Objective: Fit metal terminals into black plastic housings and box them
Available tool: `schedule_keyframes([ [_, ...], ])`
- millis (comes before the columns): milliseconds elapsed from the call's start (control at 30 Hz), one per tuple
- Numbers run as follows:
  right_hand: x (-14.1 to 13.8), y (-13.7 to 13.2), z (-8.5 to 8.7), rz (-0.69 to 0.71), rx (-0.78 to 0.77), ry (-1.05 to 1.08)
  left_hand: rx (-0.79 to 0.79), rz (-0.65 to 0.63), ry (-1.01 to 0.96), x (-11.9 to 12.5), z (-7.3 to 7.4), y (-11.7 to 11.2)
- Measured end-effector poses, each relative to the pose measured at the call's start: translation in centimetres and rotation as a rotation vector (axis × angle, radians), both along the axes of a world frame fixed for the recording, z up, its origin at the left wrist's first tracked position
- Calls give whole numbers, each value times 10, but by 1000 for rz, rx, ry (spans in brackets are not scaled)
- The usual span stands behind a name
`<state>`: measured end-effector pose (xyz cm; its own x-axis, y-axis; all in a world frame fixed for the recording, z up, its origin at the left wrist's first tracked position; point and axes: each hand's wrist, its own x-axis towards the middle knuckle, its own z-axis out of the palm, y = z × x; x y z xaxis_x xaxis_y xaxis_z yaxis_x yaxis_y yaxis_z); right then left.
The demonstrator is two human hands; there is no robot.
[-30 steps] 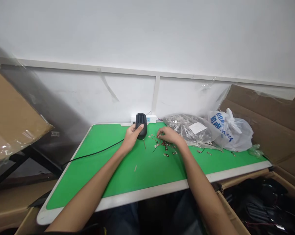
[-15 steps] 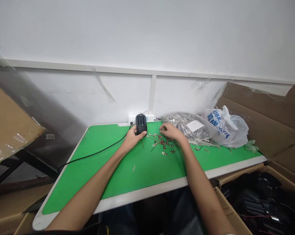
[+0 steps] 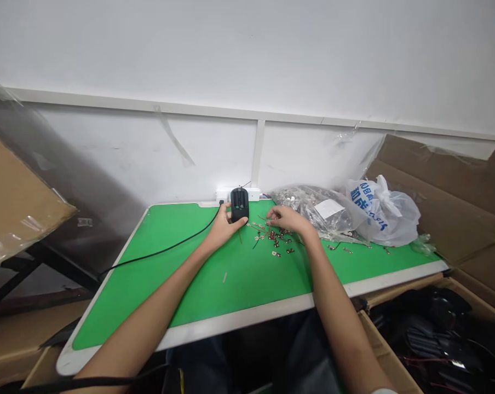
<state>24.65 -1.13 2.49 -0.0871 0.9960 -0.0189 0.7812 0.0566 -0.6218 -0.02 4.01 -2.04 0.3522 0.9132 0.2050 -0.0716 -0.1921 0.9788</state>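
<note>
My left hand point(image 3: 224, 225) is closed round the lower part of a black plastic battery housing point(image 3: 240, 206), held upright with its slotted face toward me. Thin wires stick out above and below it. To its right, my right hand point(image 3: 286, 218) has thumb and fingertips pinched on a small contact piece; a thin reddish wire point(image 3: 261, 218) shows at the fingertips, the rest hidden. Below that hand lies a loose pile of small metal battery contacts point(image 3: 277, 235), some with red or black wires.
A clear bag of metal parts point(image 3: 313, 205) and a white plastic bag point(image 3: 385, 216) lie at the green table's point(image 3: 190, 295) back right. Behind the housing is a white power strip point(image 3: 253, 193) with a black cable point(image 3: 165, 253). Lower right, a carton holds black plastic parts point(image 3: 440, 334).
The thin wire at my right fingertips now shows more clearly, lifted off the pile. My left hand keeps the housing in nearly the same place. The camera view has shifted slightly.
</note>
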Motion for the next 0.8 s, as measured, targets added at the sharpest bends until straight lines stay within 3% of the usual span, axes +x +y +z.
schedule_keyframes([
  [67,1,0,-1,82,39,-27,-6,-7,-8,1,1,0],
  [200,2,0,-5,206,-58,-103,-3,-11,2,2,2,-3],
  [667,-10,-8,6,145,-86,-191,12,-26,46,3,3,-4],
  [800,-18,-10,7,207,-86,-136,6,-16,39,3,3,-4],
])
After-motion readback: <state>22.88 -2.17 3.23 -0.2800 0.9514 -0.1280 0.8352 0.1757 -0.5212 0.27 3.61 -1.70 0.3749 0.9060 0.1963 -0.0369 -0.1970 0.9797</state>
